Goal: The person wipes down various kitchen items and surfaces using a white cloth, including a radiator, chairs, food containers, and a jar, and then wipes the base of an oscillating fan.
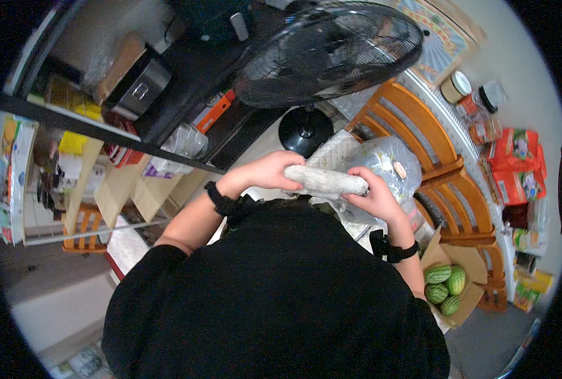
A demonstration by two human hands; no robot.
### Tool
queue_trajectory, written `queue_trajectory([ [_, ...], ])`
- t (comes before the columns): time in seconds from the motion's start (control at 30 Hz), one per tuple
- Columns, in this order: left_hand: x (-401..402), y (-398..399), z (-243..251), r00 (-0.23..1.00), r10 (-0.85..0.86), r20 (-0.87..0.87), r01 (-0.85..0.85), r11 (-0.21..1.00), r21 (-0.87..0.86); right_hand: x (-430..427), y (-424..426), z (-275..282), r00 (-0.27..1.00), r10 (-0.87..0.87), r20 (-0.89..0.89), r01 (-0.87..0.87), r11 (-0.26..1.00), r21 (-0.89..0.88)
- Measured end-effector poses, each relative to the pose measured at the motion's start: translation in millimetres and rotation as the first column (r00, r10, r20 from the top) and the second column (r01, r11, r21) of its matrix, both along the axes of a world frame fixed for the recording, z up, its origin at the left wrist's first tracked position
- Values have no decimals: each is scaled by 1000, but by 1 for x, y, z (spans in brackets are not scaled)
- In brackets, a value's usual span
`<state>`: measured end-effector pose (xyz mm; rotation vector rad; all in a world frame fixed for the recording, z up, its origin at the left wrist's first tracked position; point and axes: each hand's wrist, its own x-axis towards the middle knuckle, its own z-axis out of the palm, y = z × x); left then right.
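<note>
A light grey, fuzzy-looking cloth bundle (326,182), long and rolled or folded, is held level in front of my body. My left hand (281,170) grips its left end, and my right hand (373,194) grips its right end with the thumb below and the fingers above. Just beyond the bundle lies a whitish quilted fabric (333,149). A clear plastic bag (392,166) with unclear contents is behind my right hand. Both wrists wear black bands.
A black pedestal fan (328,57) stands ahead on its round base (306,130). Wooden chairs (418,128) line the right, beside a shelf with jars (456,87) and red packages (517,166). A cardboard box (472,296) holds several watermelons (446,284). Wooden shelves (120,189) are at left.
</note>
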<state>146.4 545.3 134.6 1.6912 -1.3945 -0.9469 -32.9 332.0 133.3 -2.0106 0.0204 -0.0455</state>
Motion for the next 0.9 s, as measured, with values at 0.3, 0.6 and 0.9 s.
queue_trajectory([
  [0.3, -23, 14, 17, 993, 115, -26, -112, 990, 85, -4, 3, -11, 978, 161, 132, -179, 973, 144],
  [0.6, -14, 25, 17, 975, 203, -88, -189, 971, 143, 1, 21, -27, 995, 95, 31, -100, 934, 342],
  [0.9, 43, 56, 1, 988, 27, -153, -18, 998, 62, 41, 61, -37, 998, 48, -36, -28, 907, 420],
])
